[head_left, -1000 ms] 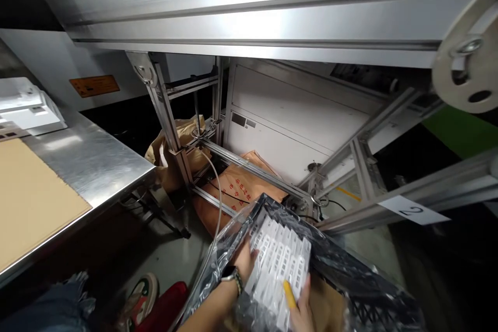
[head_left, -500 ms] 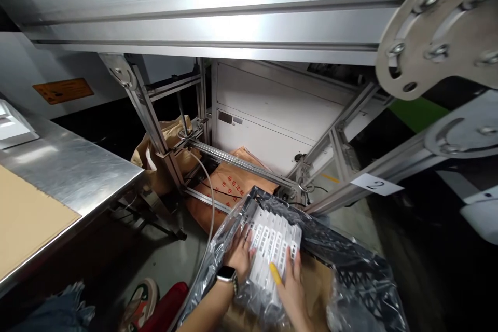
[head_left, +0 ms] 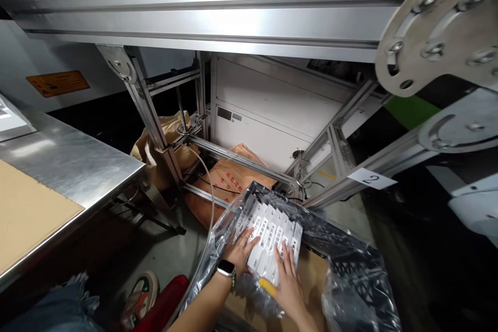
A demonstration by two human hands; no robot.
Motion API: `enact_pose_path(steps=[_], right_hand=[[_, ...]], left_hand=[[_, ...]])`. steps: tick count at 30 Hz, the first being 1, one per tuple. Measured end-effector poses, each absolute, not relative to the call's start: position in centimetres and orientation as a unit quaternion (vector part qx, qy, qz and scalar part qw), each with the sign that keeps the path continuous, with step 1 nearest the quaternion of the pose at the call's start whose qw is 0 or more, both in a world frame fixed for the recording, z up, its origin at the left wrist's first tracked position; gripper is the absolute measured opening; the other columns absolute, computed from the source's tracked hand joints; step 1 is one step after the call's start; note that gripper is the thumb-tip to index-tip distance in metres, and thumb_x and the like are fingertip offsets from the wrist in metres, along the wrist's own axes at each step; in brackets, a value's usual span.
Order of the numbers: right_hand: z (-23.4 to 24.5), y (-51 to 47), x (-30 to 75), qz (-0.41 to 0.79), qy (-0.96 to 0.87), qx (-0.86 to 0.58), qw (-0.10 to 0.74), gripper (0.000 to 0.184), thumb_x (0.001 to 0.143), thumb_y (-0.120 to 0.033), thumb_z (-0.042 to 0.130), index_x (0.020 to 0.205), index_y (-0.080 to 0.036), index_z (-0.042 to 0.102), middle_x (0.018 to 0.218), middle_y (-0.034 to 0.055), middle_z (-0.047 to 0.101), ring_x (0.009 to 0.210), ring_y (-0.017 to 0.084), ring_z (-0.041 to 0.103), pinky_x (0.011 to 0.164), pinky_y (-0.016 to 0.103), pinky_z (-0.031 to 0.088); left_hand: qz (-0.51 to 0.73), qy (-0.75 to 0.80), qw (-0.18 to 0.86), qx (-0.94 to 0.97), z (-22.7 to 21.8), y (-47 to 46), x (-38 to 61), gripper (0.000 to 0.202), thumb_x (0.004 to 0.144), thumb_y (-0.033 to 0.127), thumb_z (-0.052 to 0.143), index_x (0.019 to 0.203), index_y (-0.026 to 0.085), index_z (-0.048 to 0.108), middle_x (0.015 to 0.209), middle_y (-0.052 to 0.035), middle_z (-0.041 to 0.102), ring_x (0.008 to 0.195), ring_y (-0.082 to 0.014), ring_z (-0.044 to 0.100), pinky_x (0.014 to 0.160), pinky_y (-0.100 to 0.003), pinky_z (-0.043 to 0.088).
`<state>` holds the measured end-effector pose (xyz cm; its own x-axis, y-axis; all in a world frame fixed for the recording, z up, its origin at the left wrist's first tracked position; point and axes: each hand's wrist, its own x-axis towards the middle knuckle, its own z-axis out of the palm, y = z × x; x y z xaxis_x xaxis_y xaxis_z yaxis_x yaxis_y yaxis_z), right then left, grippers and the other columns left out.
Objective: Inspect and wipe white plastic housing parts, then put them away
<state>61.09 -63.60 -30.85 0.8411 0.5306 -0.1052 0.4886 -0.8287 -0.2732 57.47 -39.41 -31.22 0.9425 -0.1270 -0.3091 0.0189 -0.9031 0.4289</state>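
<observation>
A row of white slotted plastic parts (head_left: 272, 228) stands at the far left end of a black lattice plastic crate (head_left: 350, 264), which is lined with a clear plastic bag (head_left: 216, 249) and sits low at the near centre. The left hand (head_left: 238, 252), with a smartwatch on its wrist, lies with fingers spread flat against the left side of the row. The right hand (head_left: 288, 282) rests on the row's near end with fingers extended, not closed around anything. A shiny steel table (head_left: 78, 161) stands to the left.

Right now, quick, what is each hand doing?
Left hand: open, fingers spread flat on the white plastic parts in the black crate.
Right hand: open, palm down on the same parts.
</observation>
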Motion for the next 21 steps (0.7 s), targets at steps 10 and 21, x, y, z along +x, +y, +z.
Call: enact_pose_path(steps=[10, 21], right_hand=[[-29.3, -64.0, 62.5, 0.161, -0.298, -0.940, 0.037, 0.101, 0.087, -0.059, 0.063, 0.166, -0.030, 0.007, 0.175, 0.0081, -0.008, 0.160, 0.037, -0.011, 0.118, 0.067, 0.028], [-27.3, -67.1, 63.2, 0.176, -0.335, -0.922, 0.081, 0.092, 0.087, -0.062, 0.061, 0.164, -0.036, 0.019, 0.175, 0.0057, 0.005, 0.160, 0.036, -0.003, 0.123, 0.068, 0.016]], left_hand=[[-0.219, -0.035, 0.242, 0.945, -27.9, -41.3, 57.6, 0.122, 0.074, 0.065, 0.074, 0.162, 0.009, 0.011, 0.171, -0.0198, 0.000, 0.156, -0.0441, -0.008, 0.124, -0.070, -0.002], [-0.180, -0.077, 0.361, 0.912, -16.0, -38.9, 49.6, 0.069, 0.088, 0.053, 0.066, 0.152, 0.035, 0.046, 0.156, 0.0018, 0.053, 0.151, -0.0291, 0.039, 0.127, -0.047, 0.028]])
